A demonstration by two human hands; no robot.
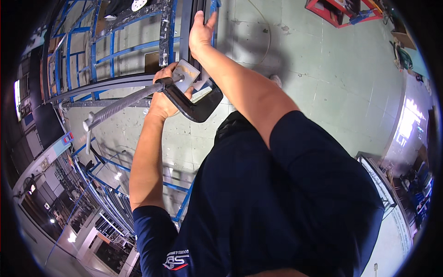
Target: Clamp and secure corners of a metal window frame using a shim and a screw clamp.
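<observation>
A black C-clamp (199, 107) with a long threaded screw (124, 107) sits at the near corner of a dark metal frame (185, 32). The screw slants down to the left, its tip against a pale square block (187, 73). My left hand (165, 98) is closed round this block, fingers on its far side and thumb on its near side, partly behind the clamp. Farther forward, my right hand (201, 36) lies along the frame's dark bar, thumb and a finger stretched apart. Its other fingers are hidden.
A blue steel rack (113, 51) supports the frame on the left. More blue bars (180, 203) stand low, left of my body. A red metal stand (341, 11) is at the far right, and a thin hose (269, 32) lies on the pale floor (323, 74).
</observation>
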